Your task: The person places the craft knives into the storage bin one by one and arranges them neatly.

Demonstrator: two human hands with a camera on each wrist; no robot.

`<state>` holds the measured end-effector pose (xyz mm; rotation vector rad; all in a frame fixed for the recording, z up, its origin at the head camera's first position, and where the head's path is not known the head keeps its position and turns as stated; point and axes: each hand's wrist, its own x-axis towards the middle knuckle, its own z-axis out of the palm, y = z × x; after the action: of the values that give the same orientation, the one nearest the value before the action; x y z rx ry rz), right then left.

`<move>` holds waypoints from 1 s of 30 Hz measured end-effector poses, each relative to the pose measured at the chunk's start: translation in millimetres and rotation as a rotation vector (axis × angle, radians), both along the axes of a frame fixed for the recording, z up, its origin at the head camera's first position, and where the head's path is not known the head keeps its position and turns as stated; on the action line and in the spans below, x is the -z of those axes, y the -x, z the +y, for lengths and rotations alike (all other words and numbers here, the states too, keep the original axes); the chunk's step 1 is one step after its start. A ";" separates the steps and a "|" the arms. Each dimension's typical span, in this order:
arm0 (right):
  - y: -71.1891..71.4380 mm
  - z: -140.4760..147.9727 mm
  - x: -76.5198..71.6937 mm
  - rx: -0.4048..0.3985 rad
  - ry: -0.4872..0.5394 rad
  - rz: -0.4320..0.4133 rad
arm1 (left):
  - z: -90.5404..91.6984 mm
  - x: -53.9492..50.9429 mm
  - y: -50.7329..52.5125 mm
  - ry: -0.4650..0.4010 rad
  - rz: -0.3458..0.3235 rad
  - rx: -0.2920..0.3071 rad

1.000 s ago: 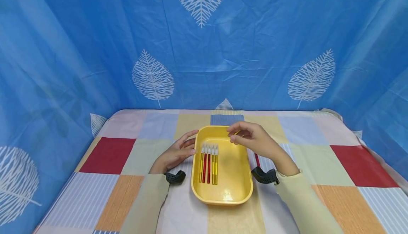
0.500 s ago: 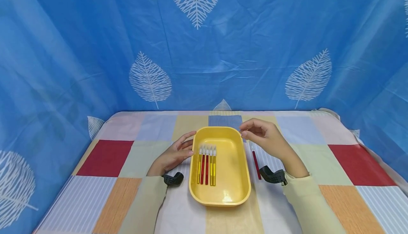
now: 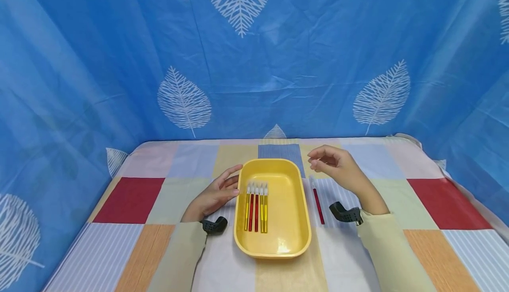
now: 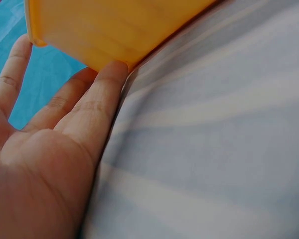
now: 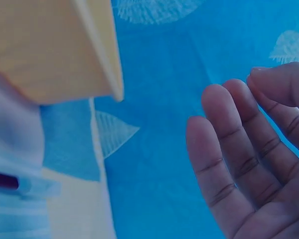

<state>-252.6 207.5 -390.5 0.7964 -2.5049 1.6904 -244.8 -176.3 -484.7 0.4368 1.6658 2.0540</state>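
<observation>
A yellow tray [image 3: 278, 251] stands on the cloth in the head view. Along its left side lies a row of several slim pen-shaped sticks [image 3: 256, 212] with red or gold handles and pale pointed ends. My left hand [image 3: 214, 195] touches the tray's left side with fairly straight fingers [image 4: 107, 84], seen against the yellow wall in the left wrist view. To the right of the tray hovers my right hand [image 3: 338, 166], fingers loosely bent and nothing between them. Below it, a single red stick [image 3: 318, 206] with a clear tip lies on the cloth, apart from the tray.
A patchwork cloth [image 3: 159, 256] covers the table. Blue curtains [image 3: 294, 62] with white leaf prints hang behind it and at both sides. Each wrist wears a black camera mount [image 3: 345, 214].
My right hand has moved right, from over the tray to beside it, and the red stick on the cloth has come into full view. My left hand stays at the tray's side.
</observation>
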 end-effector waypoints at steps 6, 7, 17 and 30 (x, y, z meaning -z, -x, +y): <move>7.3 4.5 9.7 0.015 -0.015 -0.070 | -0.8 0.7 0.1 -0.006 0.008 -0.002; 8.5 5.6 11.8 0.017 -0.019 -0.080 | -0.9 0.7 0.1 -0.008 0.009 -0.002; 21.4 17.0 36.6 0.021 -0.121 -0.214 | -1.1 1.6 -0.1 -0.013 0.013 0.004; 26.7 20.0 56.1 -0.002 -0.175 -0.306 | -1.6 2.2 -0.3 -0.026 0.024 0.021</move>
<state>-279.3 227.4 -446.6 0.5869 -2.8864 1.7294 -244.5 -178.0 -486.9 0.4874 1.6434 2.0652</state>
